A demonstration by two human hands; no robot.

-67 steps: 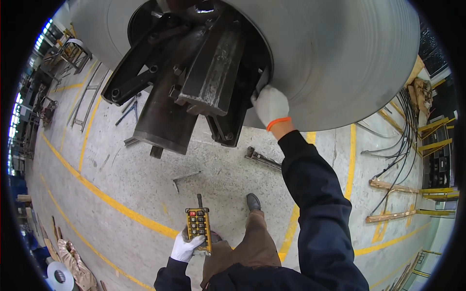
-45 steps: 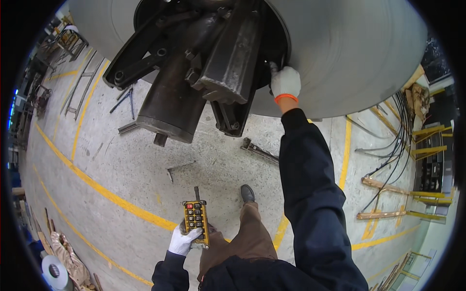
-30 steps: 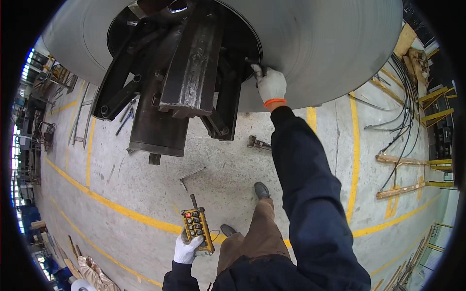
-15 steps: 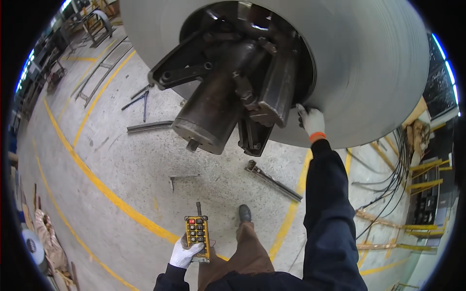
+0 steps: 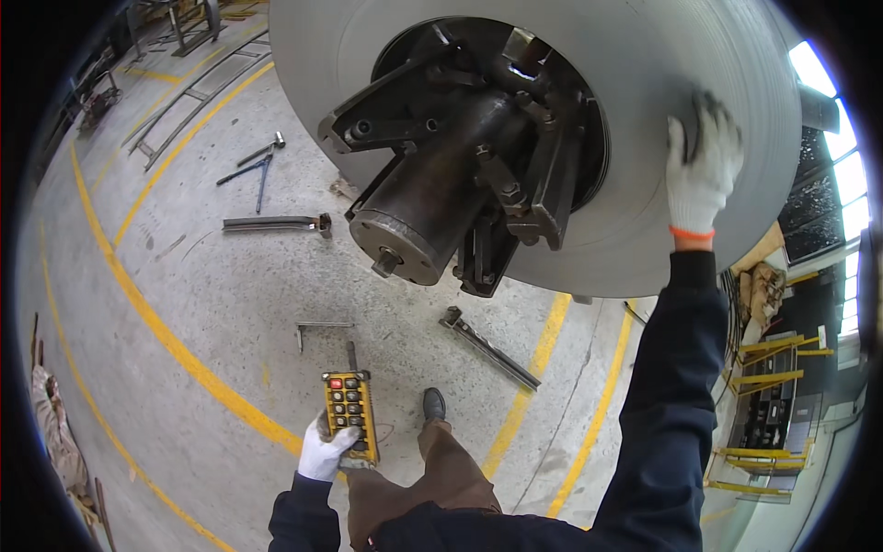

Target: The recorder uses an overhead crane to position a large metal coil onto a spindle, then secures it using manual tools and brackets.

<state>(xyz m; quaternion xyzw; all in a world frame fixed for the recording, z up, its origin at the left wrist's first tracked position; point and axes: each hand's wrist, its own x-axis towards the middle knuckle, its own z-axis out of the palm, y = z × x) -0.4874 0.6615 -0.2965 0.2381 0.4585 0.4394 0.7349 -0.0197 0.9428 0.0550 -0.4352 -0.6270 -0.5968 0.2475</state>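
A white-gloved left hand, mine, is closed round a yellow remote control with two columns of buttons and a short black antenna. Its thumb lies over the lower buttons. My right hand, in a white glove with an orange cuff, is spread flat against the side of a big grey steel coil, to the right of its bore. Out of the bore sticks a dark steel mandrel with jaw-like arms round it and a square stub on its end.
On the floor lie a steel bar, another bar, a blue-handled tool and a thin L-shaped piece. A ladder-like metal frame rests at far left. Yellow racks stand at right. Yellow lines cross the floor.
My right hand has moved from the bore's lower edge up and right across the coil face, and its fingers are now spread. The left hand keeps the remote. The view has shifted.
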